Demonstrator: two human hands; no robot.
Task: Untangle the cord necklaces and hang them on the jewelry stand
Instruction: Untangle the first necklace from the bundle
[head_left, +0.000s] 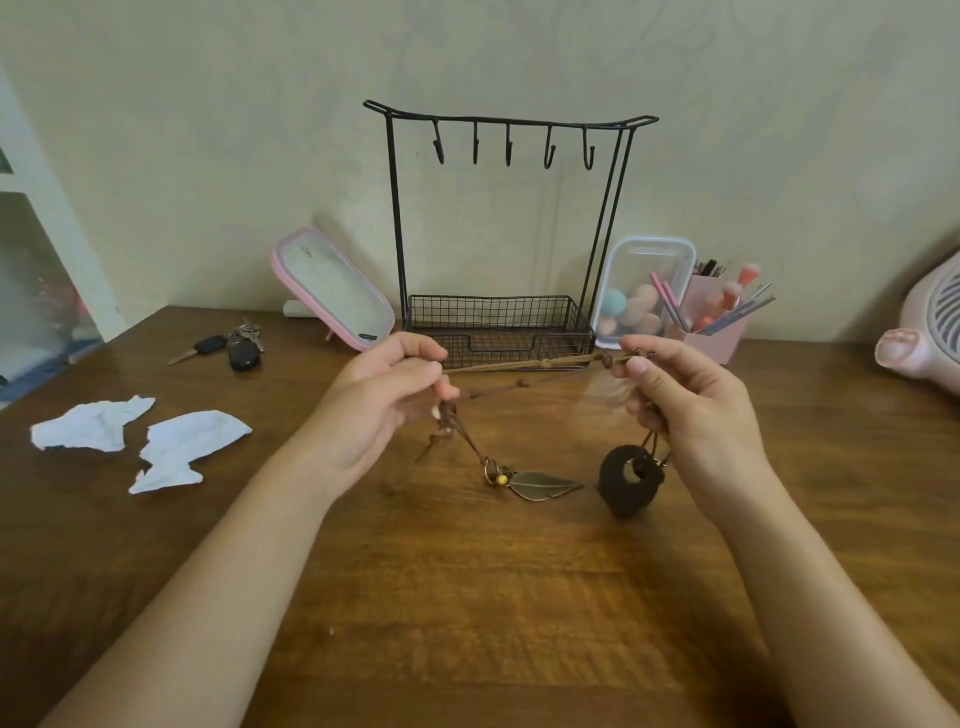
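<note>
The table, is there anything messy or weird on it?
Yes. Two crumpled white paper scraps lie loose on the wooden table, left of the left hand. They look like litter beside the tidy jewelry stand. A bunch of keys lies behind them.

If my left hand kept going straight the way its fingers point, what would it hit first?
Probably the right hand. The left hand points across along the taut brown cords stretched between both hands, with nothing else in that line. Depth is hard to judge, so it might pass just in front.
</note>
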